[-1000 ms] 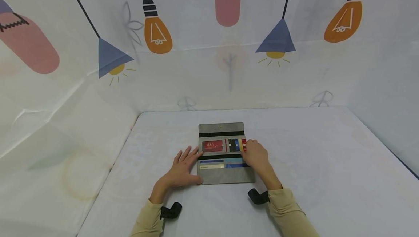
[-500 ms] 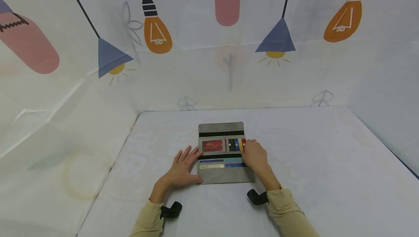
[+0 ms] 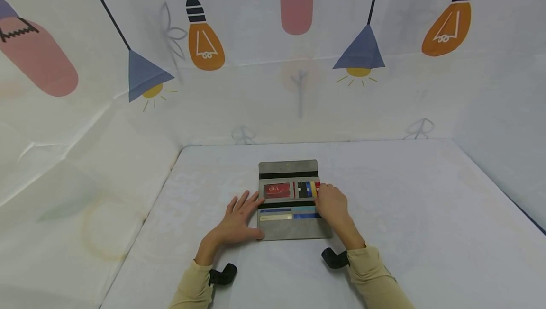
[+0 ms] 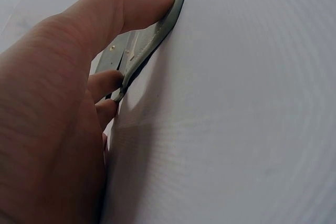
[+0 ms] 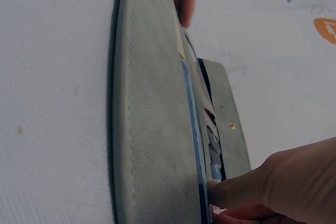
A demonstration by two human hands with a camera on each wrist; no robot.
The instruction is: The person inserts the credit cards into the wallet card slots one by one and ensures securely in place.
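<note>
An opened grey card wallet (image 3: pixel 294 228) lies on the white table, its upper flap (image 3: pixel 287 167) folded out away from the person. A red VIP card (image 3: pixel 277 190) fills its window pocket, and black, blue and yellow card edges show beside it. My left hand (image 3: pixel 236 223) spreads its fingers along the wallet's left edge, with the thumb pressing the near corner. At the right end of the card slots, my right hand (image 3: pixel 334 206) pinches a red card (image 3: pixel 317 185) between thumb and curled fingers, hiding most of it. In the right wrist view the right thumb (image 5: pixel 236 190) rests by the slots.
Lower pockets hold a cream card (image 3: pixel 276 217) and blue cards (image 3: pixel 304 215). Black wrist cameras (image 3: pixel 223 275) sit on both forearms near the table surface. A white cloth backdrop (image 3: pixel 256 100) with printed lamps rises behind the table and along its sides.
The right hand and forearm have shifted very slightly left at the card slots. The left hand and the wallet stay in place.
</note>
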